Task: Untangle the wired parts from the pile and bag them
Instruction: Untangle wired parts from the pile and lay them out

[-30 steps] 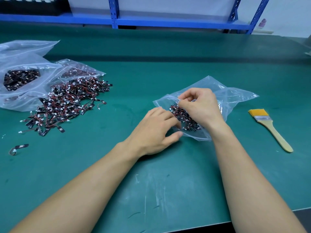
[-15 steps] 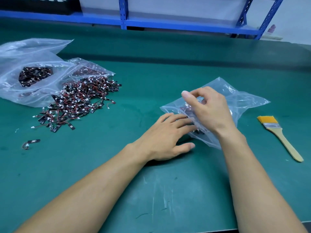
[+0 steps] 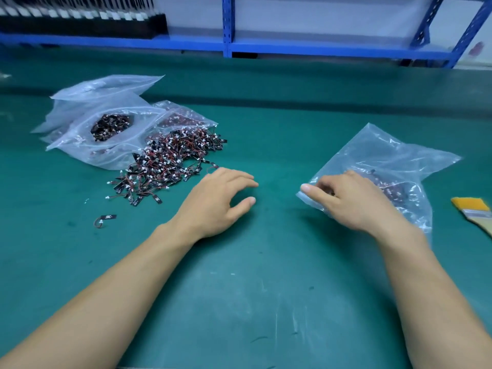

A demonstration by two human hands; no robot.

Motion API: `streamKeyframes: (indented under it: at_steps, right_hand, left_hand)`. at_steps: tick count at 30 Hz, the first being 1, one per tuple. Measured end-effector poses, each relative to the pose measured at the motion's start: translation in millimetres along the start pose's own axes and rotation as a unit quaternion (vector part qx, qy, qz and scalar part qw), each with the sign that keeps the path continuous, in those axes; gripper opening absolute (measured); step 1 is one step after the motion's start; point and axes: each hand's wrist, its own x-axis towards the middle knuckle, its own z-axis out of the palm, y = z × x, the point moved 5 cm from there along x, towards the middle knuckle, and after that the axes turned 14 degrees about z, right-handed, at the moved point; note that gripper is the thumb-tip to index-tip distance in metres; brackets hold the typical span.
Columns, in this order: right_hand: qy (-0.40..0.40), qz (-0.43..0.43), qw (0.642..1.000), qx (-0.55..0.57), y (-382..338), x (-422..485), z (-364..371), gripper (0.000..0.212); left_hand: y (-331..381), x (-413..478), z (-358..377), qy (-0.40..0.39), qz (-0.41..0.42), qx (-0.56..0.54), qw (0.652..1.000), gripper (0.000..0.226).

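First, tabletop point(image 3: 266, 275): green mat, scuffed near the front.

Left hand point(image 3: 221, 201): fingers loosely spread and holding nothing, between pile and bag, its fingertips just beside the pile's near edge.

Right hand point(image 3: 348, 201): fingers curled, pinching the near edge of the bag point(image 3: 386, 153).

Bag: clear thin film, lying crumpled on the tabletop. Judged limp and slippery; best held at the mouth edge.

Parts point(image 3: 396, 190): a small heap inside the bag, partly hidden by the right hand.

Brush point(image 3: 472, 210): yellow bristles, just right of the bag, cut off by the frame.

Stray part point(image 3: 106, 218): lies alone, near the pile.

Pile point(image 3: 170, 163): black tabs on thin red wires with white plugs, heaped and interlocked. Judged very light, with wires soft and prone to snagging. Take one by its stiff tab and draw it out slowly; tugging a wire would likely drag its neighbours along.

Far bags point(image 3: 111, 121): several, behind the pile; one gapes over dark parts.

Shelf point(image 3: 266, 46): blue steel, at the back.
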Motion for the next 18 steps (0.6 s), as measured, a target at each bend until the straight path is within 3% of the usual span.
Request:
streamKeyframes:
  at_steps: [4,7,10,13,15,18]
  right_hand:
    - [0.051,0.115,0.991,-0.052,12,1,-2,0.059]
    - [0.070,0.158,0.983,-0.055,14,2,-2,0.055]
    - [0.086,0.072,0.994,0.009,-1,2,-1,0.034]
    - [0.013,-0.011,1.000,0.013,-19,1,17,0.041]
    - [-0.032,-0.012,0.999,-0.012,-20,1,27,0.046]
    - [-0.018,0.025,1.000,0.005,-12,5,26,0.045]
  left_hand:
    - [-50,-19,-16,-0.001,-0.155,0.086,0.984,0.053]
    - [-64,-19,-10,-0.050,-0.214,0.116,0.969,0.064]
    - [-60,-13,2,-0.102,-0.226,0.127,0.960,0.071]
    - [-49,-10,10,-0.123,-0.218,0.126,0.960,0.078]
    - [-39,-10,14,-0.137,-0.191,0.122,0.964,0.082]
    - [-20,-6,18,-0.138,-0.120,0.072,0.981,0.079]
